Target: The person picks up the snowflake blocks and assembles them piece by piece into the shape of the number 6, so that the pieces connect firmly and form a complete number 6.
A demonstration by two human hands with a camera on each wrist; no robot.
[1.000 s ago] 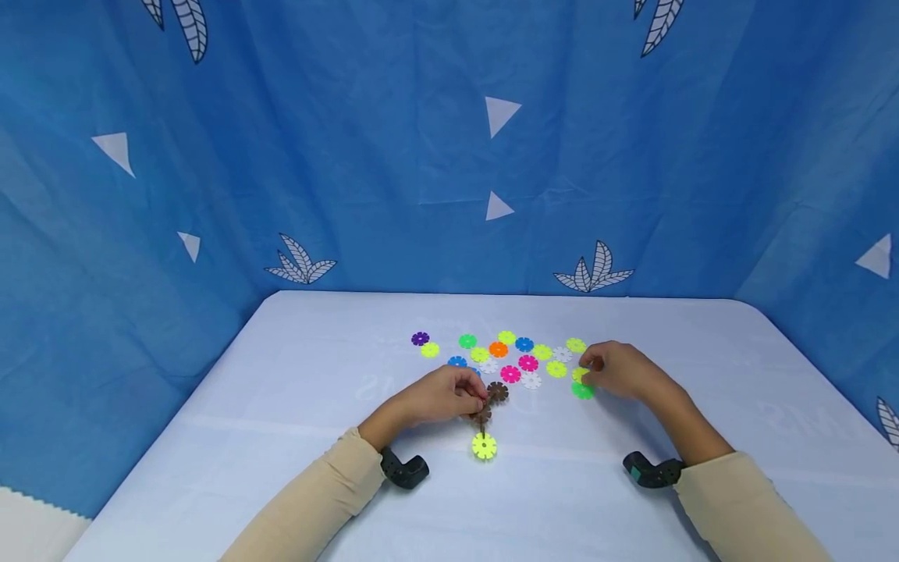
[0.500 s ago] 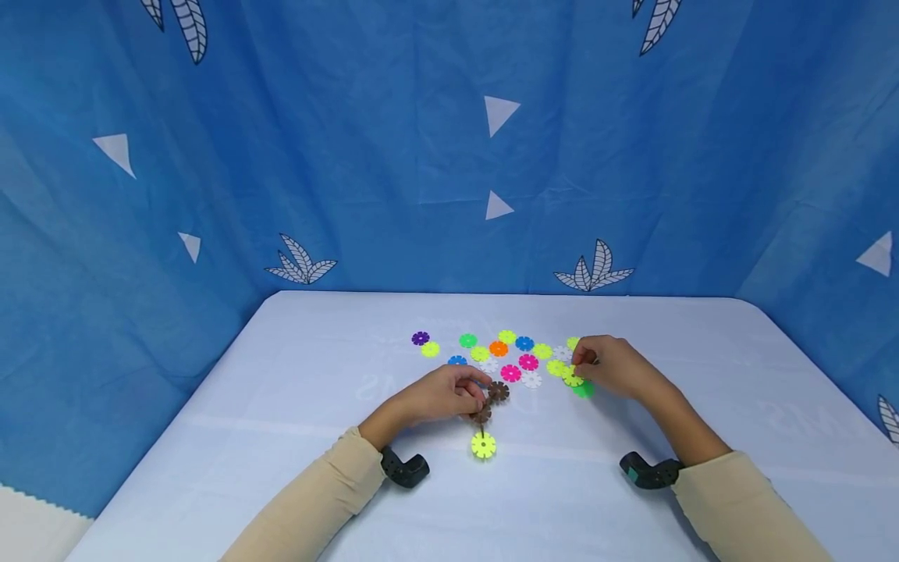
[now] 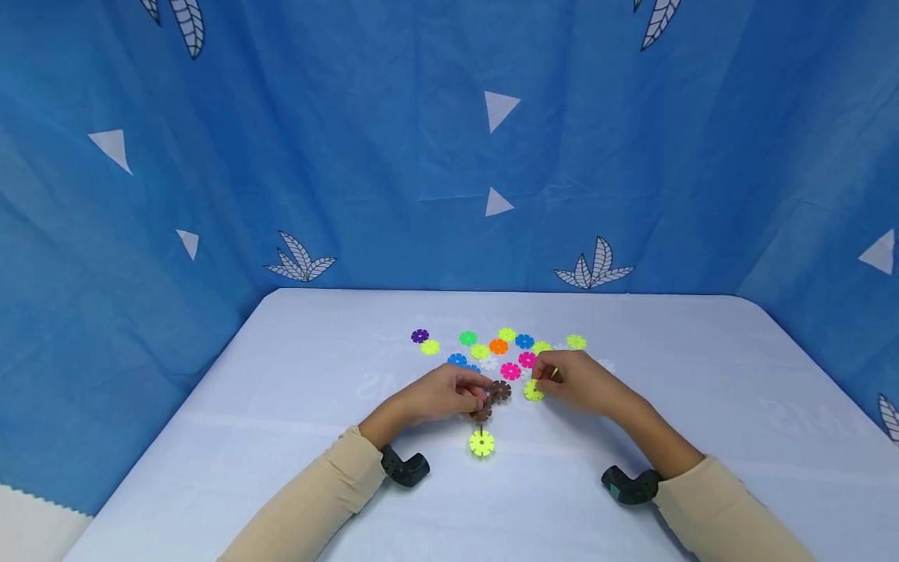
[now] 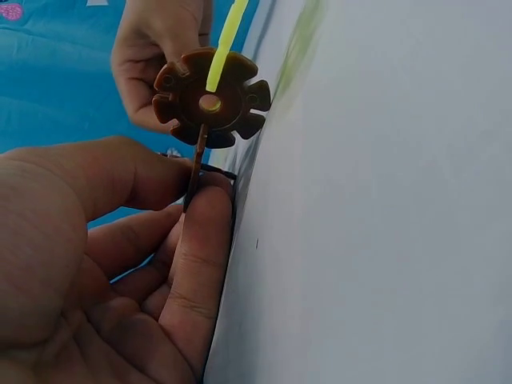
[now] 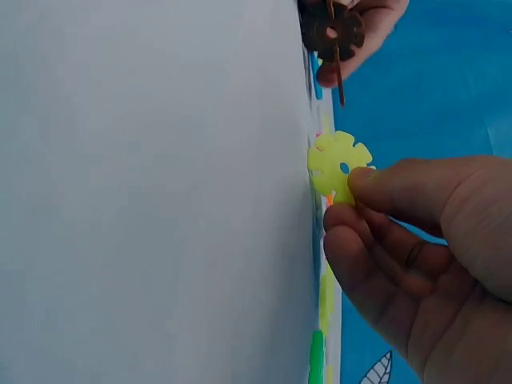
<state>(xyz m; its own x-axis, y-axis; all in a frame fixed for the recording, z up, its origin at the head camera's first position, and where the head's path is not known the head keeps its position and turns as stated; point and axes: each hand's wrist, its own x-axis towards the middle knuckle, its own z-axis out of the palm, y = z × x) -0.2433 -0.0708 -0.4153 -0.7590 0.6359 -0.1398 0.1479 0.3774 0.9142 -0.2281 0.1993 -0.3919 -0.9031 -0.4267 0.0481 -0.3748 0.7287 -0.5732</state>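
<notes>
In the head view my left hand [image 3: 445,392] pinches a joined cluster of brown notched snowflake discs [image 3: 501,390]. A yellow disc [image 3: 481,443] is slotted onto the cluster's near end. The left wrist view shows one brown disc [image 4: 180,104] face-on beyond the thumb and fingertips, with the yellow one edge-on in it. My right hand [image 3: 579,382] holds a loose yellow snowflake disc [image 5: 326,164] by its edge between thumb and fingers. It is just right of the brown cluster and apart from it.
Loose snowflake discs lie behind the hands on the white table [image 3: 316,499], among them purple [image 3: 420,336], orange [image 3: 498,346] and pink [image 3: 510,371] ones. Some are hidden by the right hand. A blue curtain [image 3: 449,156] stands behind the table.
My right hand has picked up a yellow disc from the right side of the spread and carried it left toward the brown cluster. The left hand has barely moved.
</notes>
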